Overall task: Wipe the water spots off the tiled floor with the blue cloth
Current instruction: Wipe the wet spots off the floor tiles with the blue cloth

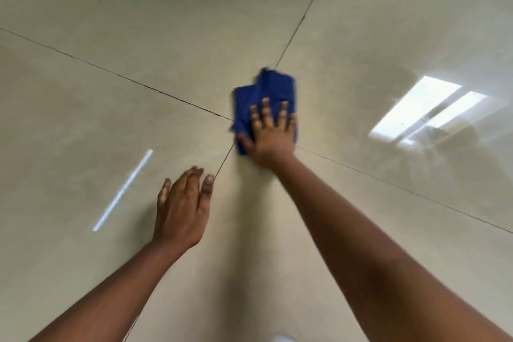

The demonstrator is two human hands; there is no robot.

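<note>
A folded blue cloth (273, 89) lies on the glossy beige tiled floor (138, 36), right where four tiles meet. My right hand (270, 133) presses flat on the cloth's near half with its fingers spread and straight. My left hand (183, 204) rests flat on the floor to the near left of the cloth, fingers straight, beside a grout line and holding nothing. The cloth looks slightly blurred. I cannot make out any water spots on the tiles.
Dark grout lines (111, 69) cross the floor and meet under the cloth. A bright window reflection (422, 112) shines on the right tile, and a thin strip-light reflection (123, 189) on the left tile. Something white (283, 338) shows at the bottom edge.
</note>
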